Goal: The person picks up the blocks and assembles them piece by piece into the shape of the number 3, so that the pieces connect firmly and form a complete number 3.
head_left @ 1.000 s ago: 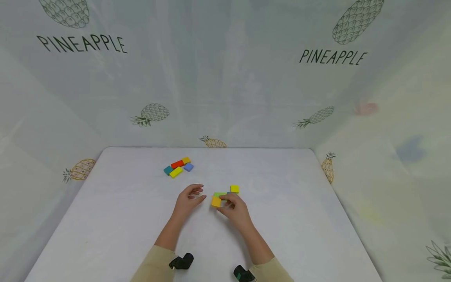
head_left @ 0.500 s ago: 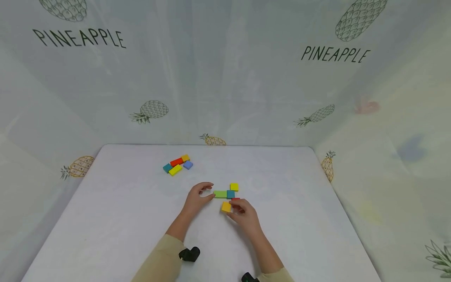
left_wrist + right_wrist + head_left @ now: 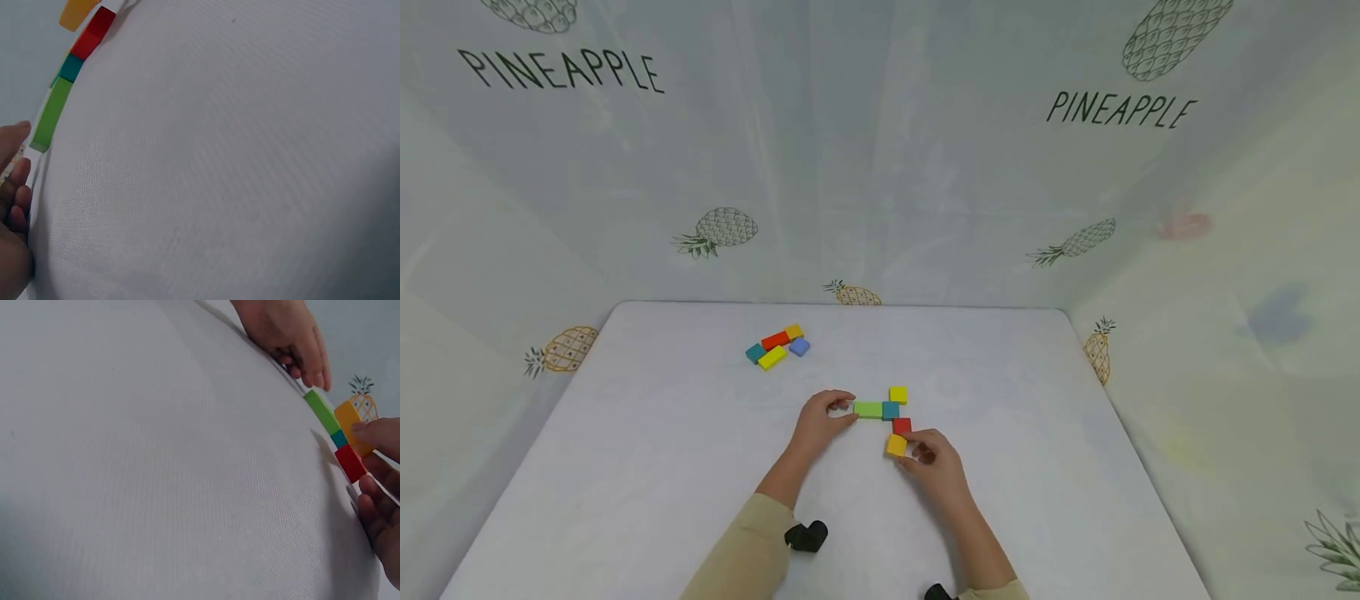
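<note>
My right hand [image 3: 938,468] pinches an orange-yellow block [image 3: 896,446] between thumb and fingers. The right wrist view shows that orange-yellow block [image 3: 354,425] raised above the tabletop, close to a red block [image 3: 350,464]. My left hand [image 3: 820,423] is by the left end of a long green block [image 3: 868,410], fingers relaxed and holding nothing. Joined in a row with the green block is a teal block [image 3: 891,410]. A yellow block [image 3: 898,395] lies at the teal block's far side, and the red block [image 3: 902,426] at its near side.
Farther back on the white table [image 3: 1037,517] lies a loose cluster: a red block [image 3: 775,341], a yellow block [image 3: 772,358], a teal block [image 3: 756,353], a blue block [image 3: 800,347] and an orange block [image 3: 794,332]. A pineapple-print curtain [image 3: 880,167] surrounds the table.
My right hand has carried the orange-yellow block rightward and toward me, from beside the green block to near the red one. My left hand has moved right to the green block's end.
</note>
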`<state>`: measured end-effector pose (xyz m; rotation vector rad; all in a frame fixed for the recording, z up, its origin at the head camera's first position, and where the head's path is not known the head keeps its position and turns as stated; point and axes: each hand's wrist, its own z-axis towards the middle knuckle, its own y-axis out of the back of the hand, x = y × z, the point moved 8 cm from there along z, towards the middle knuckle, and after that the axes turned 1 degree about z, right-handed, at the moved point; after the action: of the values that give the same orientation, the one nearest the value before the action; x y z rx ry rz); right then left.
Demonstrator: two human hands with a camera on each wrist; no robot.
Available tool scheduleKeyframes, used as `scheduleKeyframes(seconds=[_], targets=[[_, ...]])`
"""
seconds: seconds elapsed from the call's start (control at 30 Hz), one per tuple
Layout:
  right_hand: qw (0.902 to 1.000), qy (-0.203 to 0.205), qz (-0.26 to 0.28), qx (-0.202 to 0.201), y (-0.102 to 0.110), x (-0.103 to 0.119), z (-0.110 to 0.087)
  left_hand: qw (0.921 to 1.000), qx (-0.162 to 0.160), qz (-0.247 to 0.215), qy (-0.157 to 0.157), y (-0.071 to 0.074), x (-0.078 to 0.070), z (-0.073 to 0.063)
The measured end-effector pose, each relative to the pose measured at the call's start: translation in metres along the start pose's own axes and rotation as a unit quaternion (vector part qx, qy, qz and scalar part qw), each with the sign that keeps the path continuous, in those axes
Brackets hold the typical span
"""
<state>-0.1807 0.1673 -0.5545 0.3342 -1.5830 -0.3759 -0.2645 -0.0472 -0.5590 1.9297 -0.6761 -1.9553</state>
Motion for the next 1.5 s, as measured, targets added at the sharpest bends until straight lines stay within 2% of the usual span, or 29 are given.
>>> scheduleKeyframes(seconds=[0.2,0.43,0.7,1.2,1.5], targets=[[0.9996,0.015,-0.019,0.013,0.0019,-0.0034,0.0017,0.9995,0.011,0.024,-0.017,-0.0022,-0.0025,0.0013],[0.9986,0.035,-0.03,0.026,0.0019,-0.0059,0.0048,0.9989,0.003,0.044,-0.013,-0.0025,-0.0022,0.0026],[0.9981,0.04,-0.04,0.023,0.0017,-0.0075,0.0084,0.999,0.001,0.043,-0.012,-0.0005,-0.0067,0.0007],[0.9974,0.02,-0.068,-0.01,-0.0015,-0.0064,0.0064,0.9986,-0.002,0.053,-0.002,-0.0027,-0.0034,0.0022],[0.995,0.014,-0.098,-0.014,-0.0042,-0.0056,0.0062,0.999,-0.004,0.044,0.002,-0.0026,-0.0018,0.0036]])
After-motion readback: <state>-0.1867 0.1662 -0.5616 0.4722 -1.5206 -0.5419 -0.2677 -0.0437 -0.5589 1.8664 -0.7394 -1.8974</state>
